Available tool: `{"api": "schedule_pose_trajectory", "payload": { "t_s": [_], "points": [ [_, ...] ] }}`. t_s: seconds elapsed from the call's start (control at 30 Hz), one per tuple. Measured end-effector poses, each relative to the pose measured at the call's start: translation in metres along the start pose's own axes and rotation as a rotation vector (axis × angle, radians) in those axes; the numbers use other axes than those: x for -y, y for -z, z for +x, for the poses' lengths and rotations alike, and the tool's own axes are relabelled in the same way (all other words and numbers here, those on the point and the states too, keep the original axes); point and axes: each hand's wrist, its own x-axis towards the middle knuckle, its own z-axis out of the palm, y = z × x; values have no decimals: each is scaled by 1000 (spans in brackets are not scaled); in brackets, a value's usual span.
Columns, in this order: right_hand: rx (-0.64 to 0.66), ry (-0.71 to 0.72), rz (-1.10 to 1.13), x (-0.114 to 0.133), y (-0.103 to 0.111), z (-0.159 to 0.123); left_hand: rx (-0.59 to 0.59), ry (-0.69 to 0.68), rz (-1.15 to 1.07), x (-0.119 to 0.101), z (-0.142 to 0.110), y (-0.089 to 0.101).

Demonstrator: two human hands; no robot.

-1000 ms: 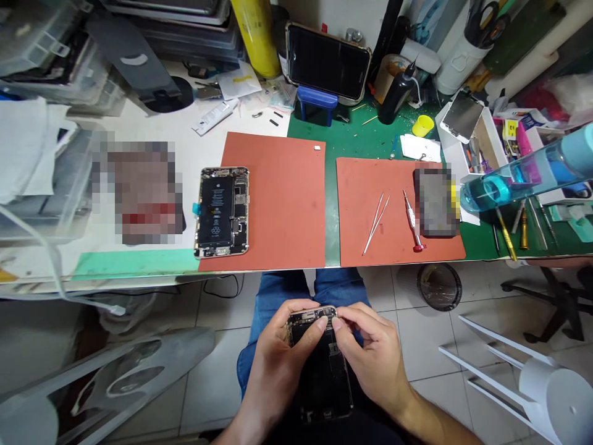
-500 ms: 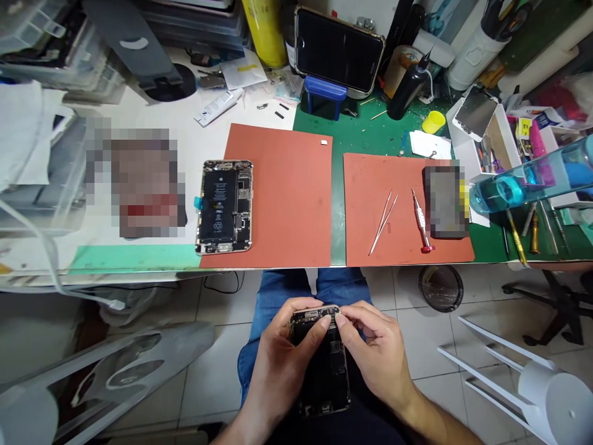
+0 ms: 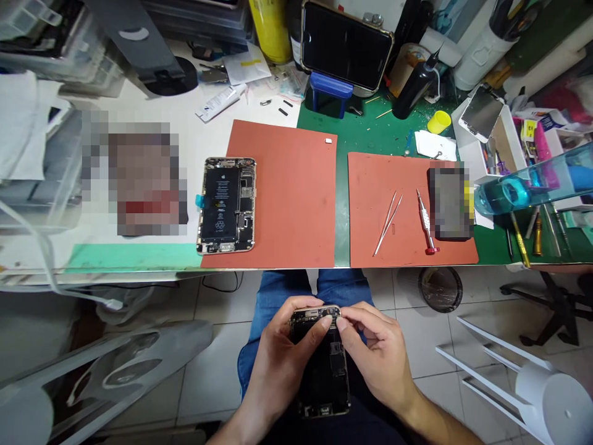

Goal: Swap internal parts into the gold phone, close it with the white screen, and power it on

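Observation:
Over my lap, below the desk edge, I hold an opened phone body [image 3: 324, 377] with its insides facing up. My left hand [image 3: 280, 364] wraps its left side, thumb pressed on the top end. My right hand [image 3: 377, 355] pinches at the phone's top right corner with thumb and forefinger. A second opened phone [image 3: 227, 205] with a black battery lies on the left red mat [image 3: 291, 198]. Tweezers [image 3: 388, 224] and a red-tipped screwdriver [image 3: 426, 221] lie on the right red mat [image 3: 370, 185].
At the desk's back stand a dark-screened phone on a blue stand [image 3: 346, 46], a black bottle [image 3: 417, 83], a yellow cylinder [image 3: 271, 28] and boxes of tools [image 3: 504, 142]. A blue bottle [image 3: 528, 185] lies at right. A white rack [image 3: 519, 383] stands on the floor at right.
The view has drifted slightly, so the desk appears shifted right and down. Both hands keep their grip on the phone; the right fingers stay at its top corner.

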Motion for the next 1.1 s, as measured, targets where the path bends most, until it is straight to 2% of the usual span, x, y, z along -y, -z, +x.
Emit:
{"api": "schedule_pose_trajectory", "payload": {
  "t_s": [0.17, 0.33, 0.5, 0.83, 1.1],
  "points": [
    [-13, 21, -26, 4, 0, 1, 102, 138, -213, 2, 2, 2],
    [-94, 77, -82, 8, -5, 4, 127, 213, -341, 2, 2, -2],
    [-144, 114, -103, 8, -7, 1, 98, 183, -319, 8, 4, -2],
    [-117, 157, -80, 5, -3, -1, 97, 168, -305, 11, 4, -1],
    [-108, 173, -55, 7, -1, 0, 34, 129, -117, 3, 9, -4]
  ]
}}
